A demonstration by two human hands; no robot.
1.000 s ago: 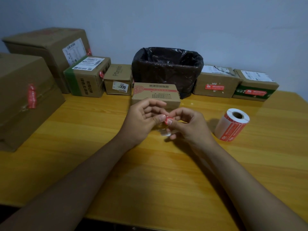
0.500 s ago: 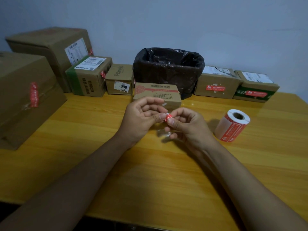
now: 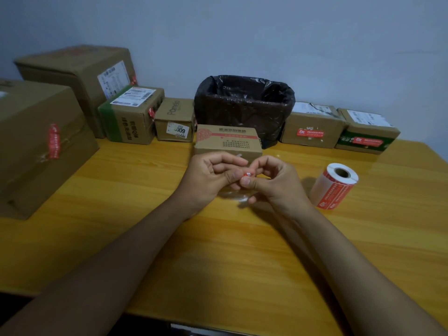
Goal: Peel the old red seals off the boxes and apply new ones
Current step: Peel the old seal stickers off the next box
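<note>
My left hand (image 3: pixel 208 177) and my right hand (image 3: pixel 274 183) meet above the middle of the table and together pinch a small crumpled red seal (image 3: pixel 246 175) between thumbs and fingertips. Just behind them lies a small cardboard box (image 3: pixel 228 141) with red print on top. A roll of new red seals (image 3: pixel 335 185) stands to the right of my right hand. Red seals show on the big box (image 3: pixel 36 144) at the left and on two boxes (image 3: pixel 312 128) (image 3: pixel 366 137) at the back right.
A bin lined with a black bag (image 3: pixel 244 105) stands at the back centre against the wall. More cardboard boxes (image 3: pixel 131 112) (image 3: pixel 175 120) (image 3: pixel 80 73) line the back left. The yellow wooden table (image 3: pixel 218 263) stretches toward me.
Both hands stay together on the crumpled seal, working it slightly between the fingertips. The view has shifted a little; nothing else has moved.
</note>
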